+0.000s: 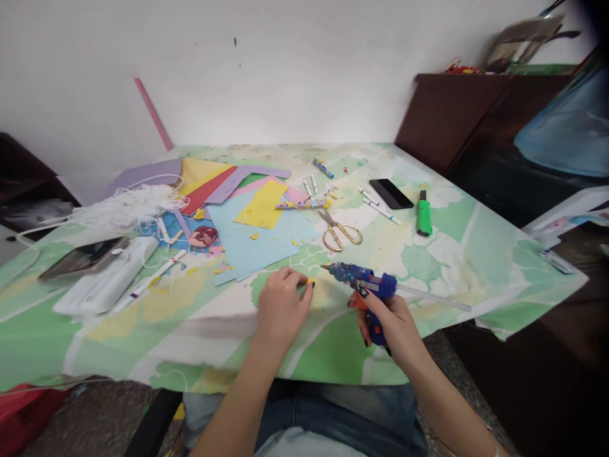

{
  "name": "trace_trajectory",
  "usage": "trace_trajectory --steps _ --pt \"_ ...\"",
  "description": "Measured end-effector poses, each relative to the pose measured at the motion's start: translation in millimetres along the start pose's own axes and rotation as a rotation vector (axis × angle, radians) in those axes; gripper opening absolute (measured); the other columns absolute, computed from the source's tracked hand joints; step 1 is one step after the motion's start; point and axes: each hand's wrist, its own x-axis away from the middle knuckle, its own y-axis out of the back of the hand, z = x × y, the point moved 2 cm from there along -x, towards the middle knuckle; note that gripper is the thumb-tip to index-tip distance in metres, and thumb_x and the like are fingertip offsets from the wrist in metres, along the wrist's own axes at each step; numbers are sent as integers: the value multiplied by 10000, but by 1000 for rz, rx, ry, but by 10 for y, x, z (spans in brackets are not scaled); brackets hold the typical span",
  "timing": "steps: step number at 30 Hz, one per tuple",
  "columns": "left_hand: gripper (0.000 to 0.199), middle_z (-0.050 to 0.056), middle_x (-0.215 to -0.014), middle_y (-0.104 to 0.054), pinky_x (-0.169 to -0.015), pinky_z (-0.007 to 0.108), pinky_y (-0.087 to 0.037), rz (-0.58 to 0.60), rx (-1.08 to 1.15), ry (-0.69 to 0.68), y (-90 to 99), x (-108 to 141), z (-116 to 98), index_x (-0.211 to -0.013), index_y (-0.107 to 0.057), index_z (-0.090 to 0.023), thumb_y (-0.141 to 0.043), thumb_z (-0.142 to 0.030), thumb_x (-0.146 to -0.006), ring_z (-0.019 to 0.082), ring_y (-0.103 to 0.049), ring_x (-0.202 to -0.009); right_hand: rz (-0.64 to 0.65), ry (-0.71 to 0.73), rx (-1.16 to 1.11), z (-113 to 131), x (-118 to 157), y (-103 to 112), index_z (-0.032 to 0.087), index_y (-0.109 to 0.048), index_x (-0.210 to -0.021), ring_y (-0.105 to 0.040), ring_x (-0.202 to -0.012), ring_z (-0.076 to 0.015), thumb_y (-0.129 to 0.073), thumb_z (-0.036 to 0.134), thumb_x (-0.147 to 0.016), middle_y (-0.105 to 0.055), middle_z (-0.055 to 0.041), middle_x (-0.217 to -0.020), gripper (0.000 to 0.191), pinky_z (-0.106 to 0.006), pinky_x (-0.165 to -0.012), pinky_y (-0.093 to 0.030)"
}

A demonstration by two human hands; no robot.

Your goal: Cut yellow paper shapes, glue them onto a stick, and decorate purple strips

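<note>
My right hand [392, 320] is wrapped round the handle of a blue hot glue gun [364, 279], its nozzle pointing left toward my other hand. A clear glue stick [435, 297] juts from the gun's back end. My left hand [284, 303] is closed in a pinch low over the tablecloth, holding a small yellow paper piece [310, 280] between thumb and finger. Just beyond the hands lie gold-handled scissors [339, 231], partly spread. Farther back, a purple paper strip with yellow bits [302, 204] rests beside a yellow sheet [262, 204] on light blue paper [266, 247].
A black phone [391, 193], a green cutter [424, 214] and white markers [379, 206] lie to the right. At left are tangled white cord [128, 206], another phone [83, 259] and a white power strip [107, 276]. A blue decorated roll [323, 168] lies at the back.
</note>
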Motion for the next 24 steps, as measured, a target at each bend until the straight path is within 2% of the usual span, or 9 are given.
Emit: trace_trajectory --steps 3,16,24 --pt "51 34 -829 -622 -721 302 -436 25 0 14 2 -14 0 -749 -623 -187 -584 -175 -780 185 -567 -800 7 -2 5 -10 -5 -9 124 -574 -779 -455 -319 -96 -535 512 -817 -502 27 -407 391 -195 -323 -361" --pt "123 26 -794 -619 -688 291 -436 5 120 2 7 -36 8 -708 -620 -196 -538 -113 -750 161 -565 -726 30 -41 4 -49 70 -51 133 -564 -778 -439 -311 -90 -525 502 -828 -497 32 -409 375 -189 -315 -350" --pt "111 -3 -717 -635 -615 248 -414 -19 350 130 39 -79 92 -685 -649 -185 -548 -141 -701 118 -551 -630 15 -50 -53 -121 112 -118 147 -549 -733 -431 -321 -91 -526 497 -830 -491 31 -415 364 -193 -310 -352"
